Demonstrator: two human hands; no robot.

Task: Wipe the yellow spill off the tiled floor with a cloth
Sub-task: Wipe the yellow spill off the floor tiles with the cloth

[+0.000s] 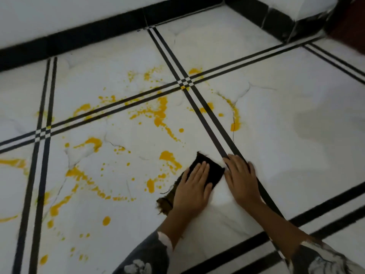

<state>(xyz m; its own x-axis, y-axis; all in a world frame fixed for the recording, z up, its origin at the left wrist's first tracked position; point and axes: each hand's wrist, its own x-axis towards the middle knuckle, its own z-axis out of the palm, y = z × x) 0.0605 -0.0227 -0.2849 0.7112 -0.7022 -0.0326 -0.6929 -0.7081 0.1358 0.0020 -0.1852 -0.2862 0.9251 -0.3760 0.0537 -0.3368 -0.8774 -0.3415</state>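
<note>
A dark, frayed cloth [212, 172] lies flat on the white tiled floor [276, 119]. My left hand [192, 188] presses down on the cloth with the fingers spread and flat. Just to its right, my right hand [240, 177] rests palm-down on the bare tile, beside the cloth's right edge, over a black tile stripe. The yellow spill [160, 112] spreads in splashes, streaks and drops across several tiles to the left of and beyond the cloth. The nearest yellow patch [167, 157] sits just left of the cloth's far corner.
A black skirting board [94, 32] runs under a white wall along the far side. A white and black corner [308, 20] juts out at the top right, with something dark red [351, 26] beside it. Double black stripes [209, 123] cross the tiles.
</note>
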